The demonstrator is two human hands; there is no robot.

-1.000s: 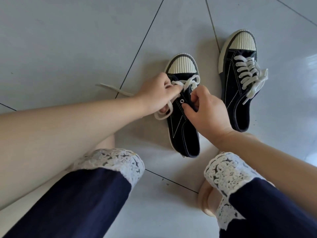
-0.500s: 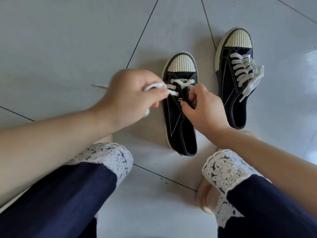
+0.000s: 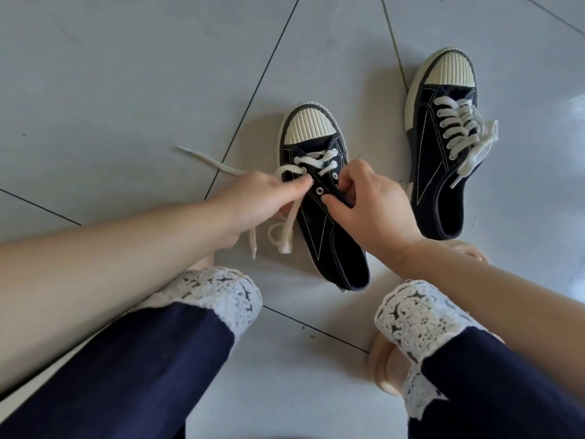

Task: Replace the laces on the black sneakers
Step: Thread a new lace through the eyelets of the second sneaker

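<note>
The head camera looks down past two bare forearms onto a pale grey tiled floor (image 3: 126,90), where two black canvas sneakers with ribbed cream toe caps sit with their toes pointing away. The nearer sneaker (image 3: 329,242) lies in the middle of the view and is only partly laced. A white shoelace (image 3: 311,161) crosses the eyelet rows nearest the toe, and the silver eyelets below them are bare. The left hand (image 3: 253,201) reaches in from the left, and its fingers (image 3: 296,186) are pressed against the thumb, pinching the shoelace just beside the sneaker's left eyelet row. Below that hand a loose length of shoelace hangs and curls onto the floor beside the sneaker. Another loose end trails away across the tiles to the left. The right hand (image 3: 376,213) comes in from the right, its fingers (image 3: 349,185) curled and pinching the black canvas edge on the right side of the sneaker's opening, with the thumb lying along that edge. The second sneaker (image 3: 437,185) stands farther away to the right, apart from the first. It is fully laced in white, with the lace ends spilling over its right side. At the bottom of the view are navy trouser legs (image 3: 142,375) with white lacework cuffs (image 3: 218,296), and a peach slipper (image 3: 383,369) shows under the right leg.
</note>
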